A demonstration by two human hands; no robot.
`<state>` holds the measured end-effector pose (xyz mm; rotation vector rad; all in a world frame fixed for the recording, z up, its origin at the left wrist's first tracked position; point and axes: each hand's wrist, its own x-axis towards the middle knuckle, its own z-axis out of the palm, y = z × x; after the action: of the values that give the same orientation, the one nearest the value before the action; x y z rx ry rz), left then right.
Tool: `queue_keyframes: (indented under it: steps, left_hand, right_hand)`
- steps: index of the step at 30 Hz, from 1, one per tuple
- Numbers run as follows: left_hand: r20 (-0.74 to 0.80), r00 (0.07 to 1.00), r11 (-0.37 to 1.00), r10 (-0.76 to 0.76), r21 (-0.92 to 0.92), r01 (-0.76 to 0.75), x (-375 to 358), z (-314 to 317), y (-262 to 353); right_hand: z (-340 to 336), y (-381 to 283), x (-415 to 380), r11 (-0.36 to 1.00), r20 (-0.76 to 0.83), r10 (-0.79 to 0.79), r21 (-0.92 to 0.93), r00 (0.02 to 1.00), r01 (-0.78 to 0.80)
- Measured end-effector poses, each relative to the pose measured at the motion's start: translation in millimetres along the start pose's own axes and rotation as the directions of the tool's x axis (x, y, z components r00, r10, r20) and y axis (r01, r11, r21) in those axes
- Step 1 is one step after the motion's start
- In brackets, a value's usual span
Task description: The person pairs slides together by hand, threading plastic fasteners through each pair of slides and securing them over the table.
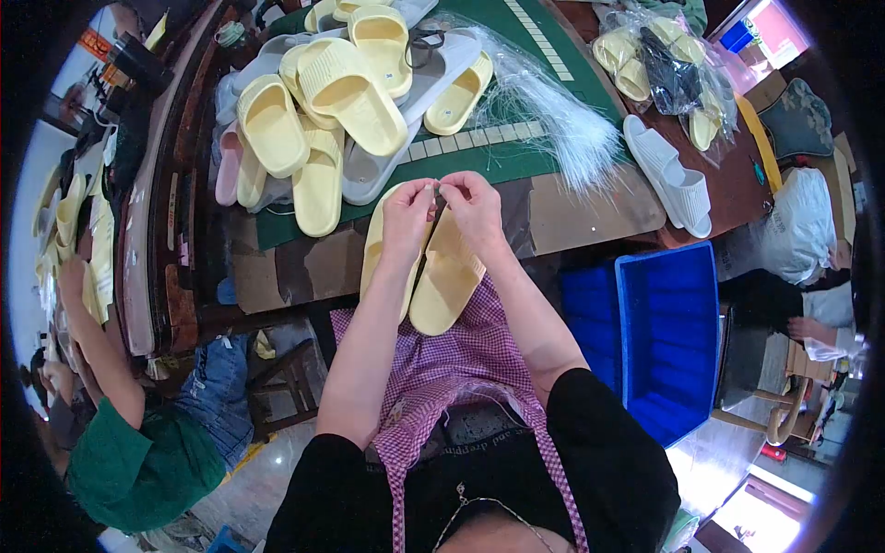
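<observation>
My left hand (pixel 408 219) and my right hand (pixel 472 210) meet at the table's front edge, fingertips pinched close together. Between them is a small dark thing, too small to name. Just beneath the hands, a pair of yellow slippers (pixel 446 288) rests side by side over my lap, with a dark strip between the two. Behind my hands lies a heap of yellow slippers (pixel 352 97) with some grey ones. A bundle of thin clear strands (pixel 553 124) is on the green mat (pixel 516 158), right of the heap.
A blue bin (pixel 668 341) stands right of my lap. White slippers (pixel 668 175) and bagged yellow slippers (pixel 659 60) lie on the right. At the left sits a person in green (pixel 138 461), reaching toward yellow slippers; another person's hand (pixel 809 332) shows far right.
</observation>
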<state>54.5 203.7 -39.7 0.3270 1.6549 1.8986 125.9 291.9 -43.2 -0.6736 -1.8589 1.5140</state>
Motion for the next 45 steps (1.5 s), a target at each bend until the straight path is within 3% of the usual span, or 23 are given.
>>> queue_keyframes:
  steps: [8,11,21,29,45]
  left_hand:
    - [0.073,0.997,1.0,-0.018,-0.007,0.019,2,-3,0]
    - [0.104,0.995,1.0,-0.007,0.008,0.006,3,-4,2]
    - [0.083,0.993,0.996,-0.086,0.014,0.085,5,-8,7]
    - [0.195,0.953,0.907,-0.233,-0.309,0.286,13,-18,-2]
    - [0.141,0.976,0.935,-0.165,-0.292,0.2,11,-12,-4]
  right_hand:
    - [-3,5,2,0.997,0.003,0.007,-0.073,1.0,-0.006]
    - [-5,3,4,0.999,0.026,0.045,0.006,0.999,-0.045]
    - [-2,2,3,0.998,0.032,0.052,-0.021,0.998,-0.051]
    - [-1,8,2,0.992,0.032,0.005,-0.123,0.999,-0.001]
    - [0,-2,1,0.983,0.046,-0.019,-0.18,0.999,0.026]
